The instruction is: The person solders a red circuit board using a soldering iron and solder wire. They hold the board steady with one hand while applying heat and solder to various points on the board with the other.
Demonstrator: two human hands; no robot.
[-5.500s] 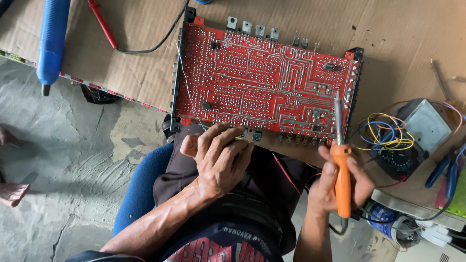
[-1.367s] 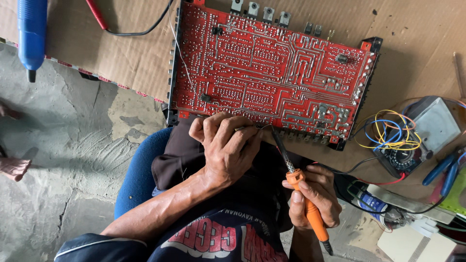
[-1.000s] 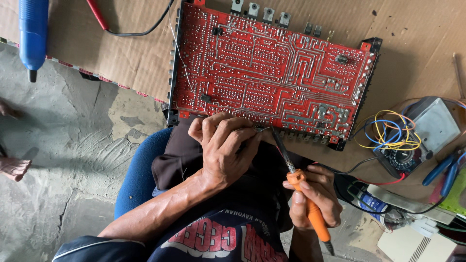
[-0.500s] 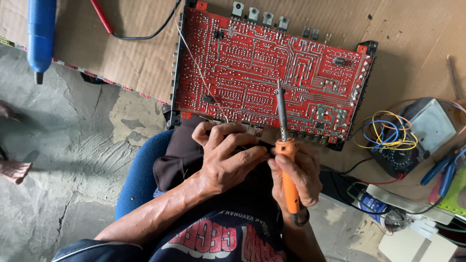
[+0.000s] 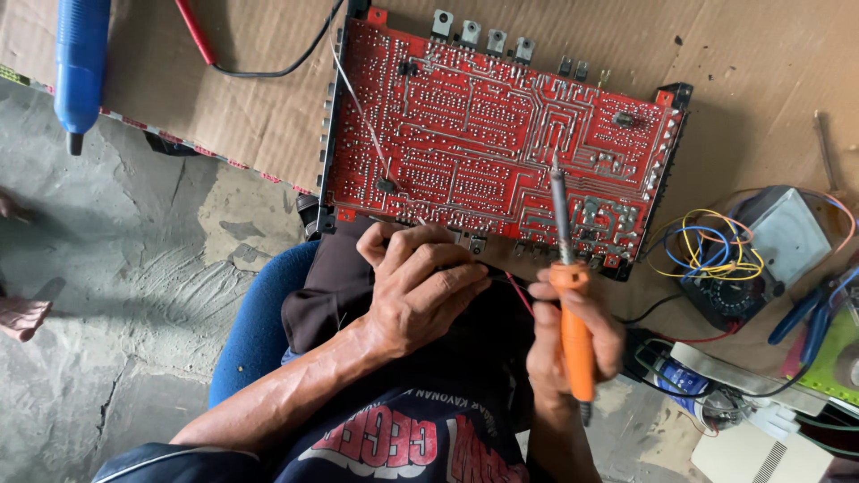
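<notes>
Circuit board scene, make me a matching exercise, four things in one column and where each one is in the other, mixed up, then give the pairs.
Things:
1. red circuit board
2. orange-handled soldering iron
3. blue tool
4. bundle of coloured wires

Places:
A. far left, on the cardboard's edge
B. held upright in the right hand, tip over the board
C. right of the board, beside a grey box
D. flat on the cardboard, just beyond the left hand

Pairs: 1-D, 2-B, 3-A, 4-C
</notes>
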